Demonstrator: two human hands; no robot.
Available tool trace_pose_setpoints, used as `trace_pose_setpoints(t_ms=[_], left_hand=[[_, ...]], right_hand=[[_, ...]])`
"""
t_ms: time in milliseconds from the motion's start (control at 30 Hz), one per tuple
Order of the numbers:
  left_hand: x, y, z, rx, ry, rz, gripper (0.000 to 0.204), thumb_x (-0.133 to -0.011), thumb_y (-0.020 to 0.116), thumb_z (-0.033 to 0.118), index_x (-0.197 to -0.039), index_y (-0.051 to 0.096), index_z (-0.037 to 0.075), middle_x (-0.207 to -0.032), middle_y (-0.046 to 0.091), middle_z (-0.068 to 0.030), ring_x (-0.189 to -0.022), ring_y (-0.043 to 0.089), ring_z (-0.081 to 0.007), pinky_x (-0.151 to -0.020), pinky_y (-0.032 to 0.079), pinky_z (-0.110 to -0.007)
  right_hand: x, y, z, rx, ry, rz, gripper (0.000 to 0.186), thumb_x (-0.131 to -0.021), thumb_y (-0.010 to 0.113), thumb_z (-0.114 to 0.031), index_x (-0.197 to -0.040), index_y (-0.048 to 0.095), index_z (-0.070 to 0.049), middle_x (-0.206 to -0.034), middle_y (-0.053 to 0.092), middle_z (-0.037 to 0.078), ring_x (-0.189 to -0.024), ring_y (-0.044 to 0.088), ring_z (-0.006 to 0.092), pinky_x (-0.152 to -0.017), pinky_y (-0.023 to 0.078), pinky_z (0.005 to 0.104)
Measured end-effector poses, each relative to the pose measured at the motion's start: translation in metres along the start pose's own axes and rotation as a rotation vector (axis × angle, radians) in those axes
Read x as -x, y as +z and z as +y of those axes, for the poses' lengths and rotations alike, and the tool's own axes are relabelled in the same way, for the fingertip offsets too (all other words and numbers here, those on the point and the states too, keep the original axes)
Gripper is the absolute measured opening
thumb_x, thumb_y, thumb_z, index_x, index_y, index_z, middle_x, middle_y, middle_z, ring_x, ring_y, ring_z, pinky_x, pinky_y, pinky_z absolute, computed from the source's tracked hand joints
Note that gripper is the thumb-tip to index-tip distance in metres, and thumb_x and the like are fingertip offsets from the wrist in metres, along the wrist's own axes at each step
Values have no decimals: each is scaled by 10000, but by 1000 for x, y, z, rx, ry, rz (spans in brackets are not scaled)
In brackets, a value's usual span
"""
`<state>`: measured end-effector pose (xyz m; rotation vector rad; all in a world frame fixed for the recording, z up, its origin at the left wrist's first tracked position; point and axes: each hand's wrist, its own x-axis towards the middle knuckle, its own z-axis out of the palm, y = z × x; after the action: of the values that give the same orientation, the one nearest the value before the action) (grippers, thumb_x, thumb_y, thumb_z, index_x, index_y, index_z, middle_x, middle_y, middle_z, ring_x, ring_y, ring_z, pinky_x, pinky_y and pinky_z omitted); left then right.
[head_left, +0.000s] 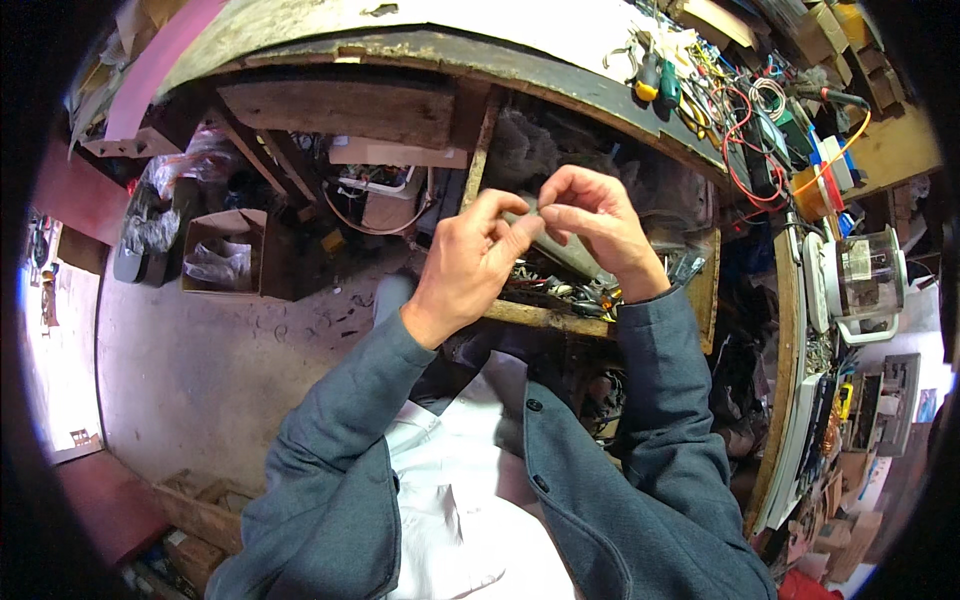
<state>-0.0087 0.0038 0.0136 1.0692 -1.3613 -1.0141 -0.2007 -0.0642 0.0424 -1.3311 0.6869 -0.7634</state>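
My left hand (pixel 465 262) and my right hand (pixel 603 225) meet at the fingertips above an open wooden drawer (pixel 555 318). Thumb and fingers are pinched together on both sides. Whatever sits between the fingertips is too small to make out. Under my hands, inside the drawer, lie a jumble of small tools and metal parts (pixel 572 296) and a long greyish rounded piece (pixel 567 256), partly covered by the right hand.
Along the bench edge (pixel 400 58) lie screwdrivers (pixel 648 76), pliers and tangled wires (pixel 740 125). A glass jug (pixel 868 275) with a white handle stands on the right-hand shelf. On the floor at left is a cardboard box (pixel 225 270) holding plastic bags.
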Motion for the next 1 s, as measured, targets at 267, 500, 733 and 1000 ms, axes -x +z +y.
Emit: trace_pose_setpoints(t_ms=[267,500,733,1000], left_hand=[[1,-3,-9,51,48,2,255,-943,739,140,-1137,638,9,-738,578,38,-673,502,-44,-597,438,-241],[-1,-5,-2,-186,98,-130,241,-1040,607,208,-1066,679,-21,-749,633,-17,-644,509,-70,-557,424,-269],[-1,-5,-7,261,1,-66,175,-1037,605,139,-1110,629,-18,-898,707,-52,-828,655,-91,-761,520,-248],[-2,-8,-11,340,23,-52,101,-970,701,93,-1020,699,6,-917,660,-8,-807,638,-81,-705,529,-227]], right_hand=[[-2,-2,2,-26,-7,-25,160,-881,751,-72,-988,650,-10,-835,642,21,-696,585,86,-607,476,237],[0,-15,5,-78,-33,15,170,-875,772,-75,-1000,672,-19,-832,664,22,-686,608,95,-616,506,240],[-3,-12,4,-66,37,-93,304,-896,772,-128,-1135,636,2,-895,661,42,-754,631,107,-655,530,249],[7,8,12,-106,136,-136,314,-938,720,-107,-1223,602,-44,-1190,649,73,-1034,661,174,-923,578,364]])
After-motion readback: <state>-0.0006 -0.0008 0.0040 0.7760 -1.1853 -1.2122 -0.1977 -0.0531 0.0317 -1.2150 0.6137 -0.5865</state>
